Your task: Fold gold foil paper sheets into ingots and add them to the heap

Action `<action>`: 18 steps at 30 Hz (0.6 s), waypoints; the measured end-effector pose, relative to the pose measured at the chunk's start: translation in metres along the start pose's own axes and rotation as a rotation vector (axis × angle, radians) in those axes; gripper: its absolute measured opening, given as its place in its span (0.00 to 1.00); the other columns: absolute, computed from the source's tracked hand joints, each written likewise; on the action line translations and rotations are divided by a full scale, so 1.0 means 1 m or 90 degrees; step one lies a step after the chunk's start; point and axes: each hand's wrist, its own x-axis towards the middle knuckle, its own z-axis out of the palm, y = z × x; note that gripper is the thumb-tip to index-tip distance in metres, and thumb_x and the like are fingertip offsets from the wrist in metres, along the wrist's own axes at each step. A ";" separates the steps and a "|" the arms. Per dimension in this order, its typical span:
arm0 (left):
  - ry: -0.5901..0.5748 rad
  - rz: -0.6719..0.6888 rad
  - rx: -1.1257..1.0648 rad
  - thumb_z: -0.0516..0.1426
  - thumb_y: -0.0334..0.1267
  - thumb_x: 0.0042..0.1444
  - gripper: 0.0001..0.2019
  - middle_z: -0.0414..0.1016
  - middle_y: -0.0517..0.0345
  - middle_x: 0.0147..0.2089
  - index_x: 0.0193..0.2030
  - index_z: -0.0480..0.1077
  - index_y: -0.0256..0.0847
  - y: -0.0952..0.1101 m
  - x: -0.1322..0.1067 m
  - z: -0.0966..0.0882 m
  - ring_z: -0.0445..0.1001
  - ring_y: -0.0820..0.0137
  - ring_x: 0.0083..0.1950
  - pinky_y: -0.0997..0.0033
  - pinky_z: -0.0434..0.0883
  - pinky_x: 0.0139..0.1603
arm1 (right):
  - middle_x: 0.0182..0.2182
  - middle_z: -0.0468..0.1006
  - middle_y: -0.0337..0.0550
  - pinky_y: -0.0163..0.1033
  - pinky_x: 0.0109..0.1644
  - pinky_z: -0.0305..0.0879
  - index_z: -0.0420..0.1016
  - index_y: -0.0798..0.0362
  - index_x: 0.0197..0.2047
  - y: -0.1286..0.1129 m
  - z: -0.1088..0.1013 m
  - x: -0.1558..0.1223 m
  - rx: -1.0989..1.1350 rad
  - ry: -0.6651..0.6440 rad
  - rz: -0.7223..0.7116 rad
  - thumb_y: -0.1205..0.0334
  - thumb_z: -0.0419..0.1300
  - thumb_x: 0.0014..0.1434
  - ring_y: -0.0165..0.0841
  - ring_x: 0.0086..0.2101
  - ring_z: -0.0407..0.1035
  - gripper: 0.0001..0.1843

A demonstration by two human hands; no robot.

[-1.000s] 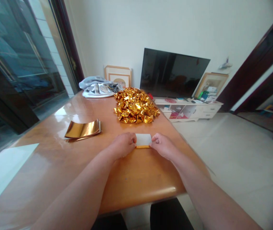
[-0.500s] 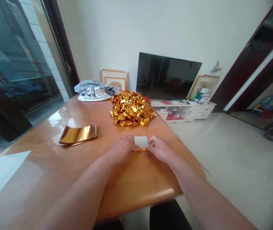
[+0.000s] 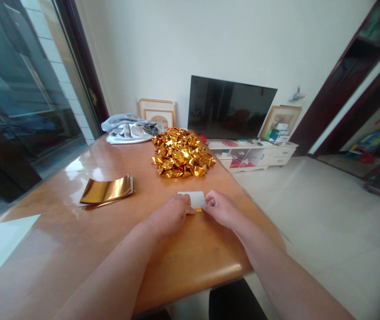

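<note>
I'd crease the paper (image 3: 197,198) evenly along its gold fold (image 3: 199,210), right hand (image 3: 223,208) pinching one end, left hand (image 3: 174,212) touching it, grip unclear from here.

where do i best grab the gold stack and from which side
Probably grip the gold stack by its right end, coming in from the right: its top curves upward there and the edge stands raised, so it should pinch easily.

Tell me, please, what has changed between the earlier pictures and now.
The left hand has moved rightward from the edge of the paper and now covers part of the gold fold. The right hand stays at the paper's right edge; the gold pile and stack of sheets look unchanged.
</note>
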 end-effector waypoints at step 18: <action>-0.061 -0.054 0.077 0.47 0.35 0.66 0.20 0.70 0.51 0.45 0.54 0.77 0.56 0.013 -0.008 -0.009 0.70 0.60 0.46 0.64 0.65 0.44 | 0.30 0.76 0.34 0.33 0.31 0.52 0.69 0.49 0.38 0.004 0.004 -0.003 0.006 0.026 -0.052 0.63 0.62 0.58 0.29 0.29 0.67 0.05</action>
